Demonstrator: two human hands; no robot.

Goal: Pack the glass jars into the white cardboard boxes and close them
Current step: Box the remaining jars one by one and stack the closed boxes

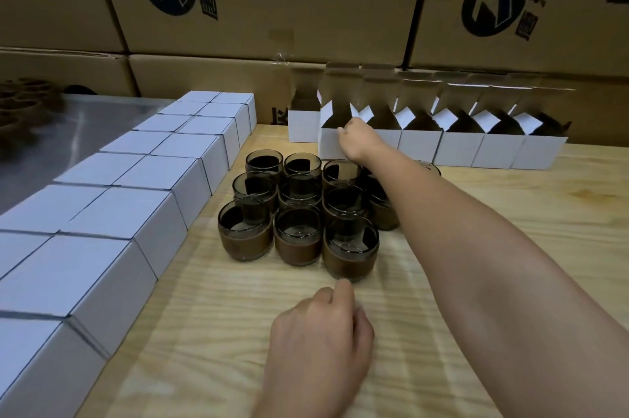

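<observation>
Two rows of closed boxes [129, 213] fill the left of the worktop [211, 366], while about a dozen jars [299, 209] stand unpacked in the middle. The right hand [354, 141] grips the rim of an open box [332, 146] at the back. The left hand [320, 332], loosely curled and empty, is just short of the nearest jar [350, 247].

1. The left hand [320, 332], on the near side of the jars [299, 209], was bare.
2. The right hand [354, 140], beyond the jars, was bare.
3. The right forearm [476, 230], right of the jars, was bare along its whole visible length.
</observation>
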